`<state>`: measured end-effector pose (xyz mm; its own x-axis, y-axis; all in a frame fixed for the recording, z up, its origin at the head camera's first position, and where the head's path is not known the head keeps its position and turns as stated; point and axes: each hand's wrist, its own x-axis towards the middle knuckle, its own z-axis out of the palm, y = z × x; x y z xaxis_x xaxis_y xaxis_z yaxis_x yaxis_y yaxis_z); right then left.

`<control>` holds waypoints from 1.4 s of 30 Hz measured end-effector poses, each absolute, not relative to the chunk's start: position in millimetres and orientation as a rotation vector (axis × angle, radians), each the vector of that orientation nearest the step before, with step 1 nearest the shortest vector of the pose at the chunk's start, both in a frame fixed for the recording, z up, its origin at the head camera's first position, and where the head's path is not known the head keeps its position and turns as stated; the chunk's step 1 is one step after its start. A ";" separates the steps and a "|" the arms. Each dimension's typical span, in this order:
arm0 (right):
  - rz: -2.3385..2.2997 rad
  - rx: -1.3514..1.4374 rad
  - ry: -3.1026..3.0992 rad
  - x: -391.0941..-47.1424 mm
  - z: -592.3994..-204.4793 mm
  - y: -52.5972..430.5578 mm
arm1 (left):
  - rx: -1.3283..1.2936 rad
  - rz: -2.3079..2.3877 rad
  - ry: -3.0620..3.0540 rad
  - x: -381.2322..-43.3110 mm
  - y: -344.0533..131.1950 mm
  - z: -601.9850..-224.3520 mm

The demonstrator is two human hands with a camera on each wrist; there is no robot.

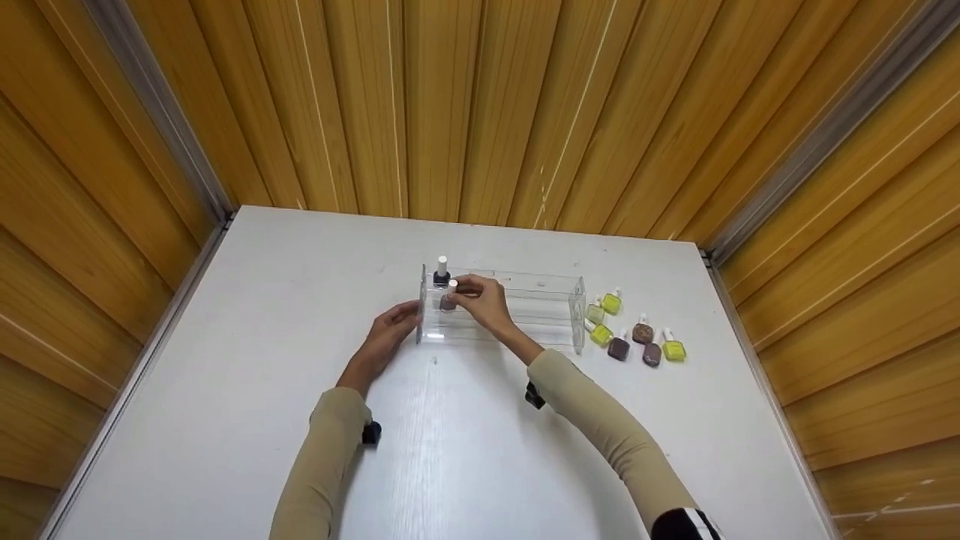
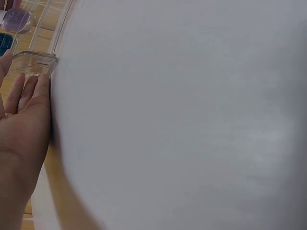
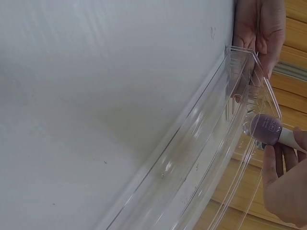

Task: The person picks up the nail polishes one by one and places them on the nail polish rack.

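Observation:
A clear acrylic tiered rack (image 1: 579, 319) stands on the white table. My right hand (image 1: 486, 304) pinches the white cap of a purple nail polish bottle (image 3: 266, 128), which is at the left end of the rack on a middle tier. Behind it, a dark teal nail polish bottle (image 1: 441, 278) with a white cap stands on the back tier. At the rack's left end panel, my left hand (image 1: 388, 336) rests its fingers, fairly straight, against the plastic. In the left wrist view that hand's fingertips touch the clear panel (image 2: 43, 58).
Several nail polish bottles lie just right of the rack, among them a yellow one (image 1: 674, 351), a brown glittery one (image 1: 643, 334) and a dark purple one (image 1: 618, 349). Wood-patterned walls (image 1: 465, 112) enclose the table (image 1: 225, 360) at the back and sides.

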<state>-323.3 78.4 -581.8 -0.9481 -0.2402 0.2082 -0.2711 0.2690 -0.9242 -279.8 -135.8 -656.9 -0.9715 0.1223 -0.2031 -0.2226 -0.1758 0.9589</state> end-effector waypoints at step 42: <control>1.758 0.615 -2.548 -321.4 -584.0 80.6 | -0.113 2.221 1.900 -280.5 -136.1 -658.3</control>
<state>-321.4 80.6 -584.0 -0.9239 -0.3228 0.2055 -0.3066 0.3032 -0.9022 -280.5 -136.1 -658.3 -0.9735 0.1138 -0.1982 -0.2135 -0.1425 0.9665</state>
